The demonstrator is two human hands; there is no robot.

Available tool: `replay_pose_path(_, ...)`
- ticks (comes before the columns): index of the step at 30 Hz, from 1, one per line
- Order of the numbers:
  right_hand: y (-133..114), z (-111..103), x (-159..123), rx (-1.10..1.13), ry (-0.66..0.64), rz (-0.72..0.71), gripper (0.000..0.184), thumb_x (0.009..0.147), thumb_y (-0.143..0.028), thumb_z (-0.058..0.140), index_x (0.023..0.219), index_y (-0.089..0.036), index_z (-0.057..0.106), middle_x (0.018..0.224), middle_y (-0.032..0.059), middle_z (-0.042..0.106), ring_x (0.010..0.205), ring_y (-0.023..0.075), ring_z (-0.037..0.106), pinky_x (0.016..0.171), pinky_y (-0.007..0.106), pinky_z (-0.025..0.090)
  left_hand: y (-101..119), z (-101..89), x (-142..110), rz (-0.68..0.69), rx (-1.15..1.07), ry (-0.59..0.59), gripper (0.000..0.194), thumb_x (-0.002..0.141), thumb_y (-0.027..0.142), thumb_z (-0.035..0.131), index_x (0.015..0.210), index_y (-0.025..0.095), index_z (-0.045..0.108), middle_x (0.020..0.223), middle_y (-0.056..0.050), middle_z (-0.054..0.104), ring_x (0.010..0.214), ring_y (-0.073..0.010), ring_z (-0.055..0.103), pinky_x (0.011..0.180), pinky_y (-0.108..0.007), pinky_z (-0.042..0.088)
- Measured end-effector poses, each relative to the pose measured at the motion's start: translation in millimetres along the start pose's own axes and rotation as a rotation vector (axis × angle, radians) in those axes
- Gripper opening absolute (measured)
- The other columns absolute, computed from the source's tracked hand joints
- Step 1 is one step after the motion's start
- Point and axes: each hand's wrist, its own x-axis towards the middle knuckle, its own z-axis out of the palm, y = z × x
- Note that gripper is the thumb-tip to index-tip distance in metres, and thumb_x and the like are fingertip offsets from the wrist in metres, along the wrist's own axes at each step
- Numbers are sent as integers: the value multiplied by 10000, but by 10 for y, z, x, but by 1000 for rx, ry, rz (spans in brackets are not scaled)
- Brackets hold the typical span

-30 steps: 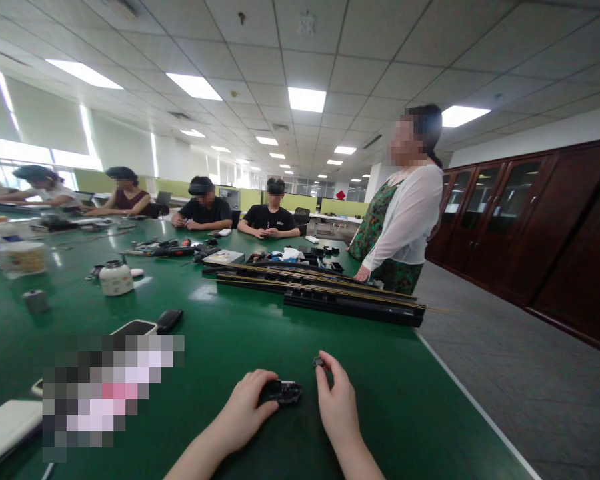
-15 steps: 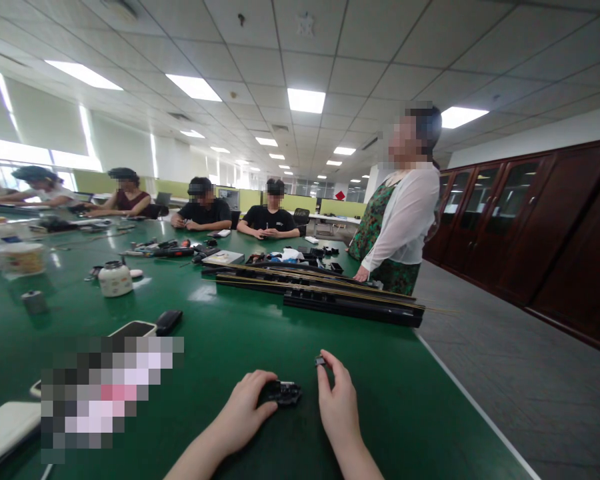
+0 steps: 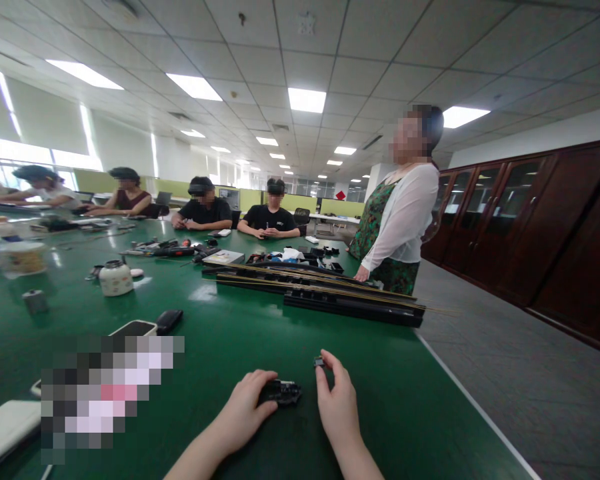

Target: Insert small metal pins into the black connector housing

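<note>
My left hand point(image 3: 247, 408) is closed on the left end of a black mechanical part point(image 3: 286, 393), thumb on the near side and fingers on the far side. The part looks like a small housing with uneven details on top, and its kind is not clear. To its right, my right hand point(image 3: 337, 400) pinches a small grey, block-like piece point(image 3: 319, 362) between thumb and fingertips. That piece is held a little above the green table point(image 3: 240, 347), apart from the black part.
Long black rails point(image 3: 350, 310) with thin brass-coloured rods lie across the table ahead. A white jar point(image 3: 115, 278), a metal cylinder point(image 3: 35, 301) and a phone point(image 3: 135, 329) are on the left. One person point(image 3: 400, 207) stands at the right edge; several others sit beyond.
My right hand has shifted very slightly left with the small grey piece. My left hand and the black part stay where they were.
</note>
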Motion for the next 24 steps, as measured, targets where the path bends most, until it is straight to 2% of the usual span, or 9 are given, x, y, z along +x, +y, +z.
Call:
replay_pose_path(4, 10, 9, 1, -22, -24, -7, 361, 787, -378, 467, 1067, -185, 589, 1065, 95, 629, 1013, 233, 567, 902, 372, 441, -5, 5, -3, 4, 7, -3, 415, 678, 192, 528, 1092, 184, 547, 1093, -75, 605, 1035, -227, 513, 936, -354, 364)
replay_pose_path(8, 1, 18, -16, -52, -70, -38, 292, 762, -342, 497, 982, -211, 637, 997, 76, 657, 982, 241, 578, 893, 389, 439, 20, -9, -18, 3, 15, -11, 391, 675, 183, 528, 1065, 177, 556, 1075, -74, 607, 1025, -222, 517, 927, -344, 372)
replay_pose_path(13, -76, 31, -71, -46, -223, -65, 192, 692, -300, 573, 847, -247, 675, 853, 43, 668, 847, 226, 609, 833, 374, 468, 25, -17, -21, 8, 22, -8, 375, 672, 180, 532, 1045, 211, 558, 1078, -53, 605, 1022, -217, 518, 924, -338, 374)
replay_pose_path(18, -178, 33, -110, 65, -380, -52, 183, 680, -263, 595, 843, -230, 672, 877, 34, 661, 844, 204, 618, 824, 336, 478, 14, -12, -18, 20, 10, 5, 370, 679, 179, 540, 1046, 216, 561, 1069, -55, 608, 1019, -215, 520, 919, -338, 381)
replay_pose_path(24, -226, 16, -95, 100, -373, -61, 179, 692, -258, 597, 852, -224, 669, 921, 41, 656, 901, 195, 600, 859, 320, 455, 21, -12, -23, 16, 7, 2, 372, 679, 171, 548, 1047, 226, 563, 1068, -50, 611, 1020, -212, 521, 922, -342, 385)
